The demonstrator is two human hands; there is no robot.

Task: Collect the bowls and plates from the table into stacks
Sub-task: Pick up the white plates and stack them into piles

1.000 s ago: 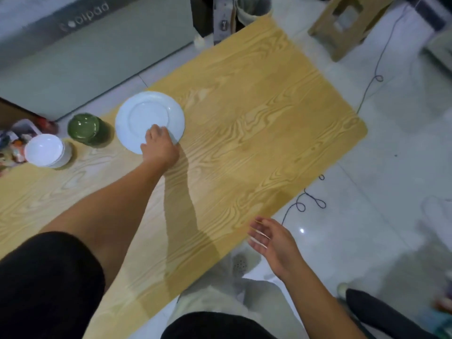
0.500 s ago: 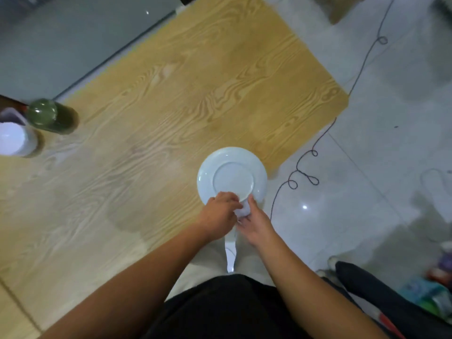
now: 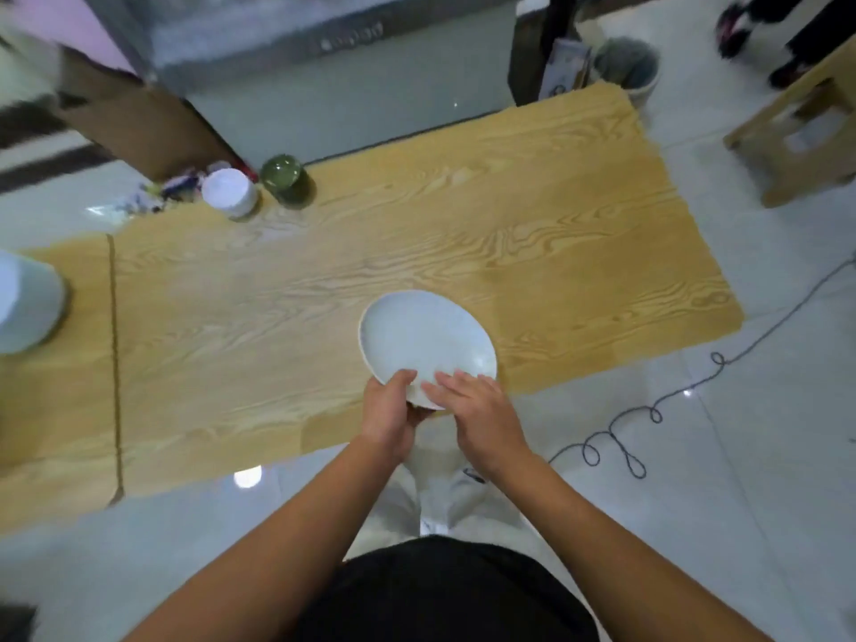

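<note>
Now the round white ceramic plate (image 3: 426,340), a second ago lying far across the light wooden table (image 3: 556,252), is hovering over its six o'clock edge. The left hand (image 3: 387,410) is clamping the rim, and the right hand (image 3: 484,414) is laying straight fingers on it. It is probably heading for a stack.

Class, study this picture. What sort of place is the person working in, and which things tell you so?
Probably a dining area indoors, perhaps at home: a wooden table on a glossy tiled floor, a white plate, white bowls and a green bowl, a wooden stool nearby.
</note>
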